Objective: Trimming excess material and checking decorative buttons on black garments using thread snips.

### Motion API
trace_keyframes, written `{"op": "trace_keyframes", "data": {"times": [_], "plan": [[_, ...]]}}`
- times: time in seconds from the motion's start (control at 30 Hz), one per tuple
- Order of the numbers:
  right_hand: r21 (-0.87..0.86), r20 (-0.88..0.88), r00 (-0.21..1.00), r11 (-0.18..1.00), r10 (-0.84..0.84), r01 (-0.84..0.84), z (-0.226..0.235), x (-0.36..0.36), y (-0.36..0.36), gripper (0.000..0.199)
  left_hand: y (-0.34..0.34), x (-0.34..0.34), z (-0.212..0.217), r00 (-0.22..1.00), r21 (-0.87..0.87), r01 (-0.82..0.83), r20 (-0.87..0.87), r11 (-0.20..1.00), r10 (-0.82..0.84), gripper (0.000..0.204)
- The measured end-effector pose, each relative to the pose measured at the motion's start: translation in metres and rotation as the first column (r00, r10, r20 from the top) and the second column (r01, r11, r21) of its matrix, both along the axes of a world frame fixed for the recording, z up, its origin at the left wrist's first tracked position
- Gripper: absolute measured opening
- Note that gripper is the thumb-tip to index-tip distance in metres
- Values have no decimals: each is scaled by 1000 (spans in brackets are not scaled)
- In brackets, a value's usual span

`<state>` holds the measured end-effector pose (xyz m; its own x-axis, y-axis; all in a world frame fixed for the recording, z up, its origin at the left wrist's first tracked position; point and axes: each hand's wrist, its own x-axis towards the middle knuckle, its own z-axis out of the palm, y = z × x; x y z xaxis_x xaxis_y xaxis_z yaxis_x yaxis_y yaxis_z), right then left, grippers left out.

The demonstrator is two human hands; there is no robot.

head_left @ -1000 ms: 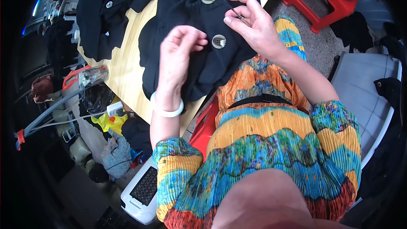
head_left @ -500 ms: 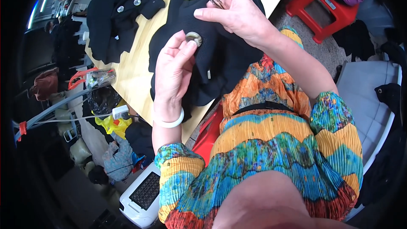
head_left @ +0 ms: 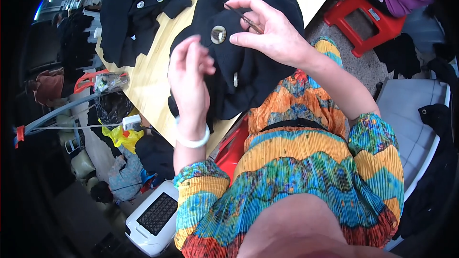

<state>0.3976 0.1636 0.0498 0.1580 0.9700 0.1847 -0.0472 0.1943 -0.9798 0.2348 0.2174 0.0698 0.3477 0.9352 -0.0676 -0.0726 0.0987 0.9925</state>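
A black knit garment (head_left: 267, 74) is spread on the pale wooden table in front of me. A large round shiny button (head_left: 218, 34) lies face up on it, between my hands. Nearer to me, a second button (head_left: 235, 80) is seen almost edge-on. My right hand (head_left: 267, 31) hovers over the garment, closed on a slim dark two-pronged tool (head_left: 249, 22) whose tip points to the far left. My left hand (head_left: 191, 79) is raised left of the face-up button, apart from it. Its fingers are loosely curled, apart and blurred at the tips, with nothing visible in them.
Another black garment (head_left: 136, 24) with two round buttons lies on the table (head_left: 150, 86) at the far left. A clear packet (head_left: 111, 82) rests at the left edge. To the right stand a red stool (head_left: 366, 21) and a grey plastic surface (head_left: 411, 124).
My left hand has let go of the round button and drawn back left. That button now lies face up on the garment. My right hand, still with the tool, has come slightly nearer.
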Motion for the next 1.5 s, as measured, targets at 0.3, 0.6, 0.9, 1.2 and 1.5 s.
{"op": "trace_keyframes", "data": {"times": [0.3,0.6,0.9,1.2,1.5], "plan": [[44,-109,993,998,-39,44,28,-18,21,37,-68,-34,-74,919,438,-119,-292,891,266,23],[50,-369,927,997,68,-53,102,-21,9,37,22,-37,-63,691,889,-24,-316,458,650,43],[113,-521,847,974,-108,194,119,-2,14,34,49,-73,-63,706,873,-41,-320,487,632,20],[403,-473,880,880,-34,251,132,43,-3,16,22,-124,75,957,198,97,250,975,-146,39],[-65,-148,951,962,-270,263,10,43,46,36,17,-102,-61,636,-236,479,-571,846,-519,17]]}}
